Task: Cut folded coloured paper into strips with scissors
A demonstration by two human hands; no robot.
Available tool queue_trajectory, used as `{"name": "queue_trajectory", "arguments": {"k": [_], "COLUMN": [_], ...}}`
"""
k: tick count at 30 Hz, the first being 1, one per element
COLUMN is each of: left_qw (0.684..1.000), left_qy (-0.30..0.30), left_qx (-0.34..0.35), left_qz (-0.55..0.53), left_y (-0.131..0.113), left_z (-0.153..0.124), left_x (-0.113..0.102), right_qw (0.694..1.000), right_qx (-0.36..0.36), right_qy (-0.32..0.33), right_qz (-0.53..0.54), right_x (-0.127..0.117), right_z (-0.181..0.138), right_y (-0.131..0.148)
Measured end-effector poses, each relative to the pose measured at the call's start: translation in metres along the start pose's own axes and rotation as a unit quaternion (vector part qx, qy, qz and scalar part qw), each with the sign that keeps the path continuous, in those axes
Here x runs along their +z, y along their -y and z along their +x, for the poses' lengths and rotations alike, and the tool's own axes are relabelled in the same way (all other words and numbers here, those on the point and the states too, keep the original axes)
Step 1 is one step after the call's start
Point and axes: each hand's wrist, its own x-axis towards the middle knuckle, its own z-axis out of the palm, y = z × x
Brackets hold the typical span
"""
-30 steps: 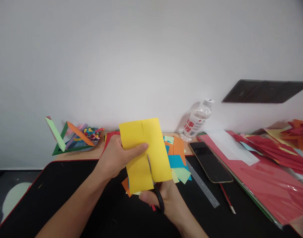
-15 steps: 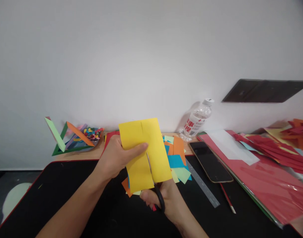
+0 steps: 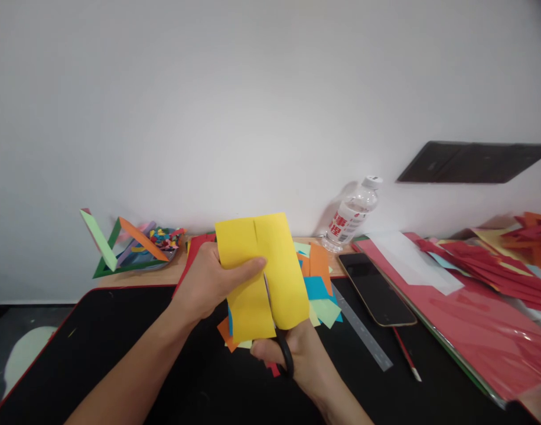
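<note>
Below a broad pale wall (image 3: pixel 253 106) spreads the black mat (image 3: pixel 120 330), flanked on the right by a red packet (image 3: pixel 478 336) — and over the mat's far edge, mid-air above a heap of coloured scraps (image 3: pixel 317 287), is the yellow sheet (image 3: pixel 288 283). The left hand (image 3: pixel 204 280) has it by the left side, thumb pressed flat on the front; the other fingers go behind, so how they lie I cannot tell. From below comes the right hand (image 3: pixel 297 351), thumb at the black handle of the scissors (image 3: pixel 286 354), its remaining fingers mostly hidden. Phone and ruler lie off to the right, untouched. Cutting looks to be the step in hand: a slit runs up from the sheet's near edge, the slim blade lying along it, tip just short of the left thumb. Higher up, a short line — slit or crease, hard to say — drops from the top edge, roughly in line. The next move, I judge, calls for shifting that thumb clear before the blades advance, keeping the paper taut.
</note>
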Motion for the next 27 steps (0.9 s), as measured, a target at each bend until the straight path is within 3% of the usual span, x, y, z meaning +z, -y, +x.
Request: {"name": "queue_trajectory", "arguments": {"k": [15,23,27], "left_qw": [1.000,0.999,1.000], "left_qy": [-0.017,-0.019,-0.019], "left_qx": [0.009,0.006,0.002], "left_qz": [0.025,0.030,0.013], "left_y": [0.002,0.000,0.000], "left_z": [-0.001,-0.002,-0.002], "left_x": [0.001,0.002,0.004], "right_qw": [0.999,0.999,1.000], "right_qx": [-0.019,-0.014,-0.013], "right_qy": [-0.016,-0.028,-0.011], "right_qz": [-0.032,-0.026,-0.025], "right_x": [0.003,-0.002,0.000], "right_z": [0.002,0.001,0.001], "right_y": [0.007,-0.012,-0.005]}}
